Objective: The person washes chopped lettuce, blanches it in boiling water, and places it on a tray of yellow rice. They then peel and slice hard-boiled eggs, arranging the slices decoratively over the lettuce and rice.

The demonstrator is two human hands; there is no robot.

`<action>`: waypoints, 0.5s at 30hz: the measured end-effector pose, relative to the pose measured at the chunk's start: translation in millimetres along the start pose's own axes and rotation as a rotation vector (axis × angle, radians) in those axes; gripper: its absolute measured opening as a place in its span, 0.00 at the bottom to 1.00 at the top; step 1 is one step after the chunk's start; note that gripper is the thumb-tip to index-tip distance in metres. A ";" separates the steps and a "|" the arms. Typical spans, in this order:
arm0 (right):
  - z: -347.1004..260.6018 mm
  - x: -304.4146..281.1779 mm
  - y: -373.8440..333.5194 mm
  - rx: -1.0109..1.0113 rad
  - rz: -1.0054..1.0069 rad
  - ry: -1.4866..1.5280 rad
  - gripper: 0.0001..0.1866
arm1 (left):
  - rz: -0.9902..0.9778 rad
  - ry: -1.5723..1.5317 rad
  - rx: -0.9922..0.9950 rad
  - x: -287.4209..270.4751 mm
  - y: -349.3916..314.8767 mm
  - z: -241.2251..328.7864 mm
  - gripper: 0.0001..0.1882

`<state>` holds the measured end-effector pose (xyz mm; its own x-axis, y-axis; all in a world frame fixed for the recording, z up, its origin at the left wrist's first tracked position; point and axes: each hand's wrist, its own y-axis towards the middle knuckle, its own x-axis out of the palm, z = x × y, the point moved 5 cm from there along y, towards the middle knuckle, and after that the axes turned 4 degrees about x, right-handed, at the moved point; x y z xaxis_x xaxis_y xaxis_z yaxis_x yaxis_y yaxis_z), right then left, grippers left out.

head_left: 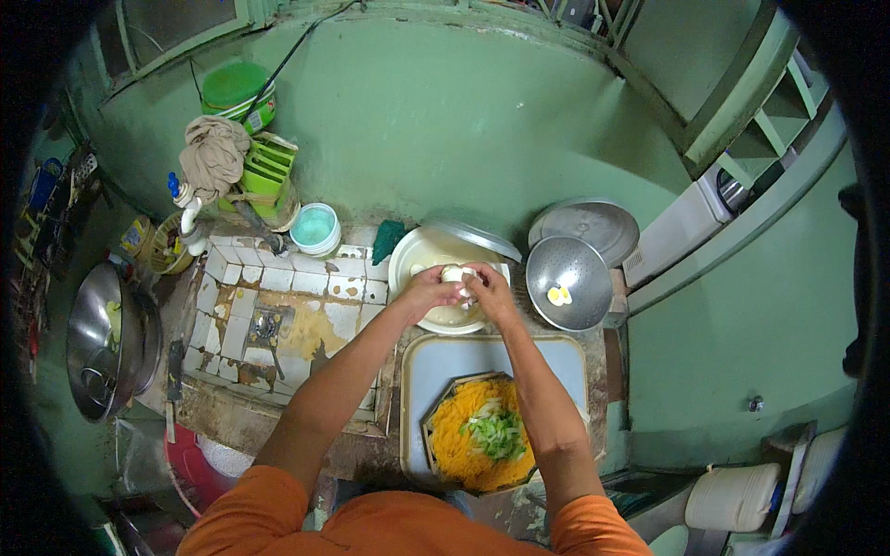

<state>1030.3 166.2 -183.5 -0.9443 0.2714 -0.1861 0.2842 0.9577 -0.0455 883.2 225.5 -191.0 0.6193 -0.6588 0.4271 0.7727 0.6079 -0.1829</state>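
Observation:
Both my hands meet over a large white basin (400,264) at the back of the counter. Between their fingertips is a white boiled egg (452,274). My left hand (426,291) grips it from the left, and my right hand (493,295) has its fingers closed on its right side. The egg's underside is hidden by the fingers. Pale liquid shows in the basin. To the right, a metal colander (577,255) holds egg halves (560,295) with yellow yolks facing up.
Nearer me, a pale tray (417,371) carries an octagonal dish of orange shreds (454,426) topped with chopped greens (496,431). A tiled sink (297,278) lies left, with a knife (174,371) on its edge. Metal lids (593,222) lean behind; a small bucket (315,230) stands at the back.

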 end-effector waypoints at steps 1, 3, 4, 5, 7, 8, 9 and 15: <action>0.5 -0.9 0.2 0.021 0.005 0.028 0.18 | 0.003 -0.002 0.007 -0.2 0.4 1.6 0.21; -0.6 -2.9 -1.0 0.049 0.007 0.068 0.18 | 0.031 0.025 -0.030 -3.3 -0.6 2.4 0.22; -1.9 -3.6 -2.2 0.056 0.005 0.079 0.18 | 0.064 0.081 -0.041 -5.7 -1.5 3.1 0.23; -2.2 -4.1 -3.5 0.087 0.004 0.096 0.17 | 0.034 0.073 -0.027 -4.5 -2.1 4.6 0.24; -8.9 -3.9 -5.7 0.025 0.012 -0.025 0.16 | -0.024 0.055 -0.004 -1.1 -3.5 6.6 0.24; -11.3 -3.5 -6.6 0.003 0.013 -0.034 0.16 | -0.022 0.020 0.013 0.1 -3.6 7.5 0.24; -14.4 -2.5 -7.5 -0.042 0.005 -0.026 0.16 | -0.020 -0.016 0.032 1.6 -3.5 8.2 0.24; -17.0 1.3 -7.4 -0.127 -0.024 -0.035 0.16 | 0.089 -0.028 -0.068 -0.4 -3.2 6.9 0.24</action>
<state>1024.2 161.1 -166.7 -0.9435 0.2469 -0.2210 0.2362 0.9689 0.0740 879.5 226.9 -184.5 0.6827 -0.5901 0.4309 0.7229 0.6314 -0.2807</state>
